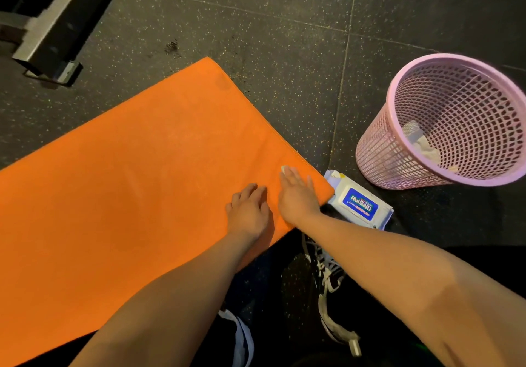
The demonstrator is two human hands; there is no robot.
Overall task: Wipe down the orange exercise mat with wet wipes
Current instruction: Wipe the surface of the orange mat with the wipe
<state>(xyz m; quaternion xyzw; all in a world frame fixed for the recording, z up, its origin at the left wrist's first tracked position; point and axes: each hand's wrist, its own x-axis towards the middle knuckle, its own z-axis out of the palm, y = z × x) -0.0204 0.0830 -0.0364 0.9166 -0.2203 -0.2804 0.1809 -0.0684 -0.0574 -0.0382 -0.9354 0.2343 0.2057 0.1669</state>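
The orange exercise mat (136, 173) lies flat on the dark floor, running from lower left to upper middle. My right hand (297, 195) presses flat on the mat near its right corner, with a bit of white wet wipe (283, 169) showing at the fingertips. My left hand (249, 210) rests on the mat just left of it, fingers loosely bent, holding nothing. A white pack of wet wipes (359, 202) with a blue label lies on the floor against the mat's corner.
A pink mesh wastebasket (398, 127) stands at the right, with crumpled white wipes inside. A metal equipment base (48, 36) sits at the upper left. My shoes (330, 278) are on the speckled black floor below the mat's edge.
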